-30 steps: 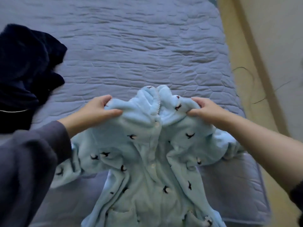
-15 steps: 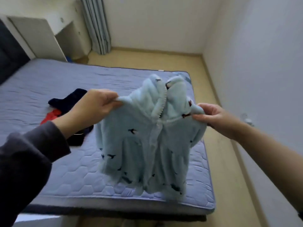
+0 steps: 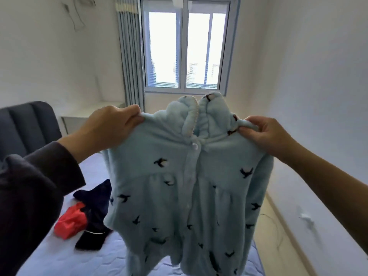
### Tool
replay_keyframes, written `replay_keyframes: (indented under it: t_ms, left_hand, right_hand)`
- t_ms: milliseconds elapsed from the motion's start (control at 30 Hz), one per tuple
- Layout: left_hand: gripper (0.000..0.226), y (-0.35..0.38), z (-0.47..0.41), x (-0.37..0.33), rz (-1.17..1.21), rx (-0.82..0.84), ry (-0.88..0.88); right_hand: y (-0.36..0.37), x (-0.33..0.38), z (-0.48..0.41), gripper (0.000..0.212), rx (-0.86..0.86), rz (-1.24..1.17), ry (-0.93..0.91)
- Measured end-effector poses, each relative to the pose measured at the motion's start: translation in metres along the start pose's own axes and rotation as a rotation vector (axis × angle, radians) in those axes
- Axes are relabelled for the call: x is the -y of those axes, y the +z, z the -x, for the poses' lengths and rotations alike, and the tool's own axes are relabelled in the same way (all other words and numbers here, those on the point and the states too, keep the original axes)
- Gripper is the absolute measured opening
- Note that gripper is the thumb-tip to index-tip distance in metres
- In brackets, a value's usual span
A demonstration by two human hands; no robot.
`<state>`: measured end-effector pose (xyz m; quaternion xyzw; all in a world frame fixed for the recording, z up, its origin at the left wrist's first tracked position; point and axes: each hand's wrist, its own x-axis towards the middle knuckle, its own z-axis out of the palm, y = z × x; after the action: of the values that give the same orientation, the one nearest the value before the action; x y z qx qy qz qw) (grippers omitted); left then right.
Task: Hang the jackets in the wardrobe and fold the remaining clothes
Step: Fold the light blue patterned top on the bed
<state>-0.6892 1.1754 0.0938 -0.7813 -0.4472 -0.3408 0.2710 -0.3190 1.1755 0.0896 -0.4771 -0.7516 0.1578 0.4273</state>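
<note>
A light blue fleece jacket (image 3: 179, 186) with small dark bird prints hangs in the air in front of me, buttoned down the front, collar up. My left hand (image 3: 111, 128) grips its left shoulder and my right hand (image 3: 264, 134) pinches its right shoulder. The jacket's hem falls below the frame's bottom edge. A dark navy garment (image 3: 93, 198) and a red garment (image 3: 69, 222) lie bunched together on the bed (image 3: 95, 259) at lower left, partly hidden behind the jacket.
A dark padded headboard (image 3: 25, 128) stands at left, with a white desk (image 3: 79, 116) beyond it. Curtains (image 3: 129, 56) and a window (image 3: 185, 50) fill the far wall. A strip of wooden floor (image 3: 278, 236) with a cable runs along the right wall.
Both hands lifted the blue jacket off the bed to chest height, where it now hangs freely. My view tilted up from the mattress to the window wall.
</note>
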Motion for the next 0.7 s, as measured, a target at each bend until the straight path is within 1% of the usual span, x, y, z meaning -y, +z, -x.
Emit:
replay_keyframes:
  t_ms: [133, 300, 400, 467, 533, 600, 633, 667, 700]
  left_hand:
    - [0.050, -0.020, -0.023, 0.004, 0.017, -0.040, -0.003]
    - [0.049, -0.016, -0.065, 0.017, 0.071, -0.063, 0.045]
    - [0.047, 0.017, -0.090, 0.036, 0.101, -0.005, 0.093]
    - [0.046, 0.064, -0.102, 0.052, 0.064, 0.098, 0.157]
    - [0.041, 0.134, -0.110, 0.070, -0.029, 0.226, 0.178]
    - [0.035, 0.220, -0.116, 0.083, -0.163, 0.451, 0.132]
    - [0.028, 0.263, -0.116, 0.083, -0.201, 0.556, 0.088]
    - [0.017, 0.304, -0.117, 0.079, -0.231, 0.640, 0.017]
    - [0.016, 0.343, -0.118, 0.076, -0.236, 0.690, -0.058]
  right_hand:
    - [-0.022, 0.025, -0.015, 0.018, -0.054, 0.036, -0.099]
    - [-0.049, 0.031, -0.050, 0.019, -0.057, 0.052, -0.126]
    - [-0.053, 0.008, -0.087, 0.015, -0.006, 0.058, -0.080]
    - [-0.039, -0.027, -0.119, 0.010, 0.066, 0.130, -0.016]
    - [-0.008, -0.083, -0.153, 0.012, 0.164, 0.251, 0.096]
    - [0.039, -0.153, -0.187, 0.014, 0.265, 0.351, 0.240]
    - [0.066, -0.189, -0.202, 0.016, 0.286, 0.403, 0.315]
    - [0.093, -0.222, -0.214, 0.018, 0.280, 0.462, 0.378]
    - [0.120, -0.251, -0.225, 0.017, 0.238, 0.522, 0.422]
